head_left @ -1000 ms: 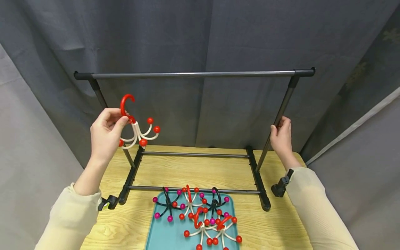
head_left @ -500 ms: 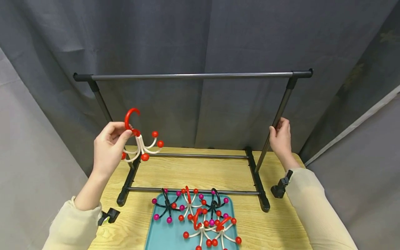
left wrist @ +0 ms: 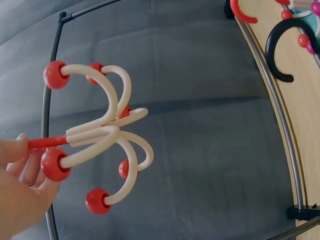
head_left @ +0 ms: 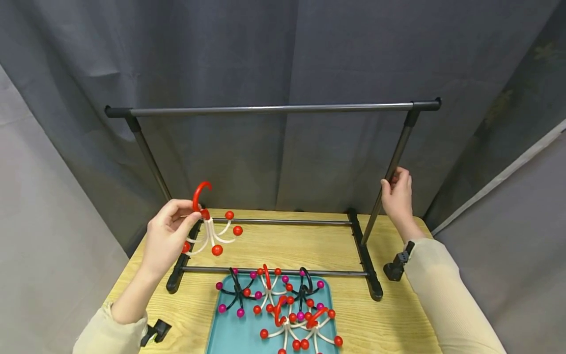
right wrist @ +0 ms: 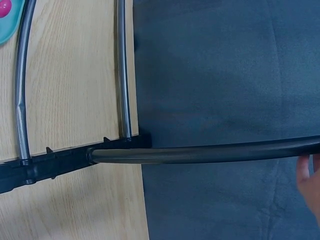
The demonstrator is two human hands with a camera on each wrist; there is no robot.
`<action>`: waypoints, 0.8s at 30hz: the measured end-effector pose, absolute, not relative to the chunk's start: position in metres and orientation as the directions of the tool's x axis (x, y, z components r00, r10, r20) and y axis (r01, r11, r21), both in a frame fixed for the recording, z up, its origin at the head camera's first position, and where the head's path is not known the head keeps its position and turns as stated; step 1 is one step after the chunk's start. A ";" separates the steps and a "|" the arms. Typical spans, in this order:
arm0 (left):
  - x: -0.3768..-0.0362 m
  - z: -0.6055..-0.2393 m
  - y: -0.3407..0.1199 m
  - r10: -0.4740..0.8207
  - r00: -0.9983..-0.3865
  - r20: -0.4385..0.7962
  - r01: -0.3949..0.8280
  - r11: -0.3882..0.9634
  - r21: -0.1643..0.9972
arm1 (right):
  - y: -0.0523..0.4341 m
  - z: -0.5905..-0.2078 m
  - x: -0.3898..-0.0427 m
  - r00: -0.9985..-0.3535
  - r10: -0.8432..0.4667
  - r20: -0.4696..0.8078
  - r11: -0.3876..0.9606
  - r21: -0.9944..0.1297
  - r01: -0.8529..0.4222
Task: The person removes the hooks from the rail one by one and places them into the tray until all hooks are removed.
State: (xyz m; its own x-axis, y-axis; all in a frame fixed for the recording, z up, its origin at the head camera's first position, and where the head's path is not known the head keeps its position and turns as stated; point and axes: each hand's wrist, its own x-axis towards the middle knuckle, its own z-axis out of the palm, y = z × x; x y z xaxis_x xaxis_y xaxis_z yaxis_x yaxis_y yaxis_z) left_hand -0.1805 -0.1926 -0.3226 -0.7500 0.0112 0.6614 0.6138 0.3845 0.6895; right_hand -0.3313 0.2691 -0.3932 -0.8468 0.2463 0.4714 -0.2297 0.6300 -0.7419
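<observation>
Wooden table [head_left: 398, 314] before grey curtain [head_left: 283, 49] — left hand [head_left: 168, 238] pinching hook [head_left: 208, 226]; right hand [head_left: 398, 196] gripping rack [head_left: 274, 106].

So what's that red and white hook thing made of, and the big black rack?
The hook in the left hand looks like smooth, slightly glossy plastic: white curved arms with red ball tips. The rack, gripped by the right hand, seems to be dark metal tubing with a faint sheen and matte black joints, probably plastic.
</observation>
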 end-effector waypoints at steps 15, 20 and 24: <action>-0.164 -0.367 -0.182 0.111 -0.839 0.533 0.531 0.386 0.755 | 0.270 -0.395 -0.332 -0.843 0.259 0.472 0.622 -0.749 -0.229; -0.157 -0.378 -0.178 0.152 -0.873 0.463 0.481 0.417 0.771 | 0.271 -0.395 -0.331 -0.839 0.263 0.477 0.623 -0.748 -0.229; -0.151 -0.387 -0.175 0.203 -0.884 0.421 0.468 0.380 0.798 | 0.272 -0.394 -0.331 -0.837 0.259 0.482 0.629 -0.742 -0.233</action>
State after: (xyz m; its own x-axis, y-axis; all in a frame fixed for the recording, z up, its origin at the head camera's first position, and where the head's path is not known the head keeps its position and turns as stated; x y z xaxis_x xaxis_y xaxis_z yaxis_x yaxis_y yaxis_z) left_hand -0.1514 -0.1749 -0.3867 -0.8839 0.2035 0.4210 0.4676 0.3804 0.7979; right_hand -0.3314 0.2722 -0.3945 -0.8370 0.2587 0.4821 -0.2330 0.6288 -0.7419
